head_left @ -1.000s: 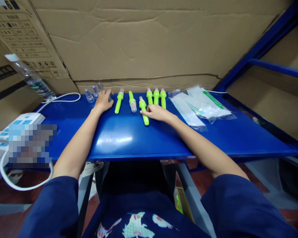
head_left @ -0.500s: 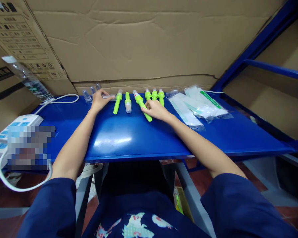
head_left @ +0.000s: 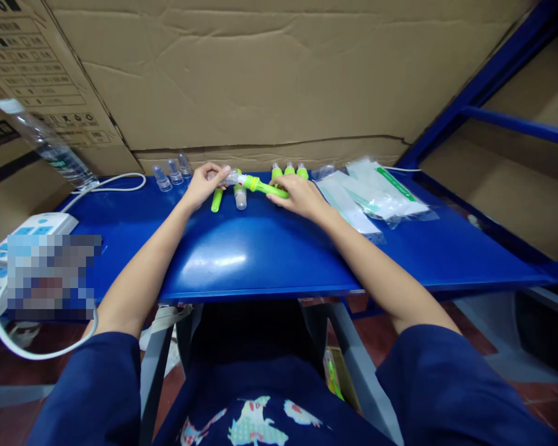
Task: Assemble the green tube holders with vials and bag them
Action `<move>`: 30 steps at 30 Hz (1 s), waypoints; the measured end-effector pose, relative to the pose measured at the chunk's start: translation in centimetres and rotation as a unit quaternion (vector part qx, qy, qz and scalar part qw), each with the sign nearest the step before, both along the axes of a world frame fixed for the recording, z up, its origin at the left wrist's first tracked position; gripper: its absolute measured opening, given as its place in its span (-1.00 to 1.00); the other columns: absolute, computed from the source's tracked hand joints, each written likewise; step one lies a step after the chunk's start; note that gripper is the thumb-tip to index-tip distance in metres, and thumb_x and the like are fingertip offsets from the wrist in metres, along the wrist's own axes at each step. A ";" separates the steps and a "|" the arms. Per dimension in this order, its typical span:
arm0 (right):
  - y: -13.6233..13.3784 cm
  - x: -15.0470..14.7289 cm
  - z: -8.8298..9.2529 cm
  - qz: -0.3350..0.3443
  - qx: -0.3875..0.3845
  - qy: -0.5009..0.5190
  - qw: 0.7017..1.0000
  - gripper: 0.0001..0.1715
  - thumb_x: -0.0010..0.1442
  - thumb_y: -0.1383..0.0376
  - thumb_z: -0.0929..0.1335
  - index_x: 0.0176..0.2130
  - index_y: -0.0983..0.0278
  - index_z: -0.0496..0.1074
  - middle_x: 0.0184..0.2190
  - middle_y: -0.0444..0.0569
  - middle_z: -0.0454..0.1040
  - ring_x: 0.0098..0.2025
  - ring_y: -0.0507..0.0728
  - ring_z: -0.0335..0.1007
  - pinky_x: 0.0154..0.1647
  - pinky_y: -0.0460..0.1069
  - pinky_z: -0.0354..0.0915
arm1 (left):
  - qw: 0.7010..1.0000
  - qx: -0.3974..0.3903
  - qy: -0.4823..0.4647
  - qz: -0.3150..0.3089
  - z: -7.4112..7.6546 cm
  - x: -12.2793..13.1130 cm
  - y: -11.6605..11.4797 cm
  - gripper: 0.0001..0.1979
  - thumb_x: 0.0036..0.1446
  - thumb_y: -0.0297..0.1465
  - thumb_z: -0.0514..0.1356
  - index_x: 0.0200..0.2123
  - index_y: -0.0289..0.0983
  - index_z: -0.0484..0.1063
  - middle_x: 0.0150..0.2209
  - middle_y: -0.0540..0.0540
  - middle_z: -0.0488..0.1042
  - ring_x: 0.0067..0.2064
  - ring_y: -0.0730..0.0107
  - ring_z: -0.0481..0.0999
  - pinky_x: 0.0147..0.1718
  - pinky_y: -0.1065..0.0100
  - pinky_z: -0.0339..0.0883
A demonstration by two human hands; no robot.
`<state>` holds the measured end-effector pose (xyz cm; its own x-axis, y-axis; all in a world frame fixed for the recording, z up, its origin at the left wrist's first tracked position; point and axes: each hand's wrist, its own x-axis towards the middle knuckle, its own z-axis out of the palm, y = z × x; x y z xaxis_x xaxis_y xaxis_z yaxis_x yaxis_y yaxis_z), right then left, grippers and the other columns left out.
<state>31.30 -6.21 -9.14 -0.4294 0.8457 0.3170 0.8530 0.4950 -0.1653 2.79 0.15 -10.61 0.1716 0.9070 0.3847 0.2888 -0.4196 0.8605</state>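
Note:
My left hand (head_left: 201, 188) is closed on a clear plastic cap (head_left: 229, 178), held sideways. My right hand (head_left: 300, 197) grips the handle of a lime-green pen-shaped stick (head_left: 263, 187), its white tip pointing left. Cap and tip meet in line between the hands; whether the tip is inside the cap is hard to tell. Beneath them on the table lie a second green stick (head_left: 217, 201), partly covered by my left hand, and a third with a clear capped end (head_left: 240, 198) toward me. Behind my right hand show several more green sticks (head_left: 289, 170).
Three clear caps (head_left: 173, 171) stand upright at the back left of the blue table (head_left: 260, 260). Clear packets (head_left: 376, 195) lie to the right. A water bottle (head_left: 58, 155), a cable and a power strip (head_left: 51, 226) are at the left. Cardboard (head_left: 283, 80) walls the back.
My right hand has lifted the green stick and turned it to point left. My left hand has moved right with the clear cap, bringing it to the stick's white tip.

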 end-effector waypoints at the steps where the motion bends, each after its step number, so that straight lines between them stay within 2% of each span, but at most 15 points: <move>1: 0.2 0.3 0.0 0.001 0.015 -0.001 1.000 -0.60 0.46 0.14 0.33 0.15 0.26 0.52 0.06 0.21 0.57 0.13 0.42 0.47 0.15 0.24 0.33 | 1.000 0.004 0.015 -0.001 0.1 0.2 -0.2 -0.60 0.25 -0.02 0.37 -0.25 -0.24 0.43 -0.32 -0.09 0.62 -0.31 0.34 0.64 -0.19 0.28 0.58; 5: 0.5 0.7 0.1 0.001 0.049 -0.002 0.999 -0.53 0.49 0.10 0.29 0.20 0.25 0.53 0.08 0.22 0.55 0.15 0.41 0.39 0.22 0.25 0.28 | 0.997 0.013 0.071 -0.025 0.4 1.1 -1.2 -0.67 0.24 -0.15 0.36 -0.09 -0.27 0.52 -0.16 -0.13 0.66 -0.29 0.35 0.64 -0.19 0.29 0.57; 9: 0.3 0.5 0.0 0.008 0.057 -0.001 0.998 -0.52 0.50 0.11 0.26 0.22 0.26 0.52 0.11 0.23 0.55 0.16 0.42 0.37 0.26 0.27 0.25 | 0.984 0.068 0.155 -0.051 0.6 2.2 -2.3 -0.63 0.29 -0.14 0.29 -0.01 -0.27 0.63 -0.07 -0.15 0.69 -0.19 0.27 0.65 -0.06 0.26 0.54; 12: 0.3 0.4 -0.1 0.000 0.058 0.021 0.998 -0.51 0.48 0.14 0.27 0.23 0.32 0.49 0.12 0.25 0.56 0.16 0.43 0.38 0.25 0.27 0.27 | 0.968 0.129 0.208 -0.046 0.7 2.7 -2.7 -0.60 0.25 -0.11 0.33 -0.01 -0.27 0.66 -0.05 -0.15 0.70 -0.07 0.18 0.65 0.03 0.24 0.48; 18: 0.3 0.6 -0.1 0.005 0.049 0.019 0.999 -0.59 0.49 0.19 0.21 0.10 0.31 0.51 0.09 0.26 0.58 0.15 0.44 0.42 0.23 0.29 0.27 | 0.935 0.191 0.299 -0.028 1.3 3.0 -3.2 -0.52 0.18 -0.10 0.42 0.08 -0.22 0.61 0.01 -0.16 0.67 0.01 0.06 0.64 0.02 0.21 0.43; 21: 0.3 0.5 -0.2 -0.020 0.025 0.014 0.999 -0.49 0.55 0.16 0.11 0.00 0.30 0.54 0.00 0.25 0.61 0.10 0.44 0.47 0.13 0.27 0.32 | 0.915 0.215 0.341 -0.028 1.6 3.1 -3.7 -0.50 0.21 -0.09 0.40 0.14 -0.19 0.58 0.04 -0.16 0.65 0.03 0.05 0.64 -0.02 0.22 0.43; 25: 0.6 0.6 -0.6 -0.068 -0.006 0.016 0.998 -0.31 0.58 0.05 0.04 -0.14 0.31 0.58 -0.22 0.24 0.61 -0.06 0.46 0.54 0.00 0.27 0.35 | 0.877 0.243 0.414 -0.018 1.4 3.7 -4.6 -0.50 0.31 -0.12 0.31 0.21 -0.23 0.53 0.08 -0.23 0.64 0.02 0.03 0.65 -0.04 0.21 0.43; 30: 1.6 0.8 -1.7 -0.025 0.006 0.095 0.995 -0.20 0.56 -0.12 0.03 -0.30 0.26 0.54 -0.45 0.14 0.52 -0.29 0.36 0.53 -0.13 0.25 0.41 | 0.847 0.247 0.471 0.000 1.2 4.9 -5.9 -0.36 0.33 0.05 0.25 0.32 -0.20 0.47 0.13 -0.28 0.61 0.06 -0.06 0.64 -0.03 0.16 0.42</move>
<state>32.09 -4.62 -10.80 -0.3187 0.8603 0.3980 0.8300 0.4560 -0.3211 7.68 -5.74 -9.38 0.6139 0.6749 0.4095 0.7489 -0.6619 -0.0320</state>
